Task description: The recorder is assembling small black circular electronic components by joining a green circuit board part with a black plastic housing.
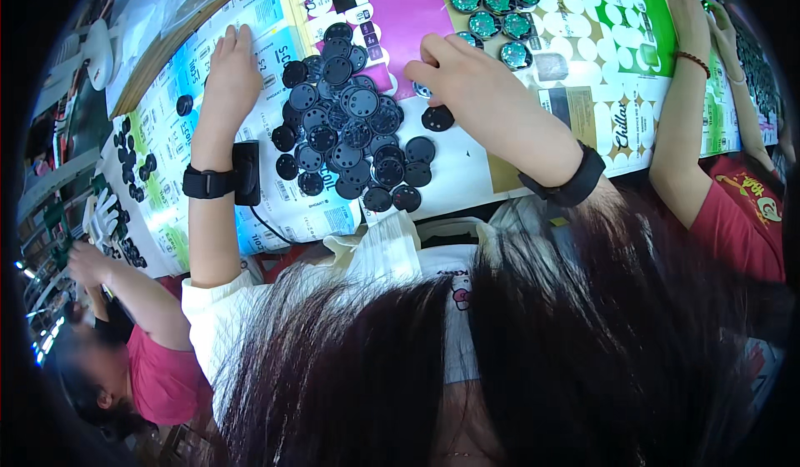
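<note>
My left hand (231, 77) lies flat on the printed sheets to the left of a pile of round black discs (337, 121), its fingers stretched out and holding nothing. To the pile's right, my right hand (475, 79) is closed in a pinch. Between its fingertips shows the shiny bluish edge of a small round disc (422, 90), mostly hidden by the fingers. One black disc (437, 118) lies just below this hand. Beyond it, several round black-rimmed pieces with glittery green faces (498, 1) are set out on the sheet.
Printed paper sheets (400, 17) cover the table. A single black disc (184, 105) lies left of my left wrist, with more scattered discs (133, 159) farther left. Co-workers' arms reach in at the right (687, 59) and the left (133, 292). A wooden edge (179, 46) borders the far left.
</note>
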Available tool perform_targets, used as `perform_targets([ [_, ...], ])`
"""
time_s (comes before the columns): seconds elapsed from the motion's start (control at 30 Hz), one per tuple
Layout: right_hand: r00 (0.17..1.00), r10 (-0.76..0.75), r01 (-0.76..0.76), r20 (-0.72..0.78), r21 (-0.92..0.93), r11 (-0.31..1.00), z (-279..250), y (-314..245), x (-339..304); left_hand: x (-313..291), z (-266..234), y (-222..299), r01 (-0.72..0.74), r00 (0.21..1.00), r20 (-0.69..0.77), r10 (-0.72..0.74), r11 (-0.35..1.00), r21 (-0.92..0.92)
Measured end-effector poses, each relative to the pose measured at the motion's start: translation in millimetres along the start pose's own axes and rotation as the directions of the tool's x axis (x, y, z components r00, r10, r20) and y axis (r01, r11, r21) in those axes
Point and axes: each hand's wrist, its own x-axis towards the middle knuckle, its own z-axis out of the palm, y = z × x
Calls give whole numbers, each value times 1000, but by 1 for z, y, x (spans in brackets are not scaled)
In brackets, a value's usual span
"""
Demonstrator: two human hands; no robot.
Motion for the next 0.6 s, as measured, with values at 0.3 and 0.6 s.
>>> perform_targets([
  [0.3,995,71,-69,-69,24,997,-8,1,-4,76,-72,130,-217,968,-10,253,809,-547],
  [0.6,833,481,-304,-274,500,811,-53,0,-31,105,-55,172,-236,961,-66,268,674,-700],
])
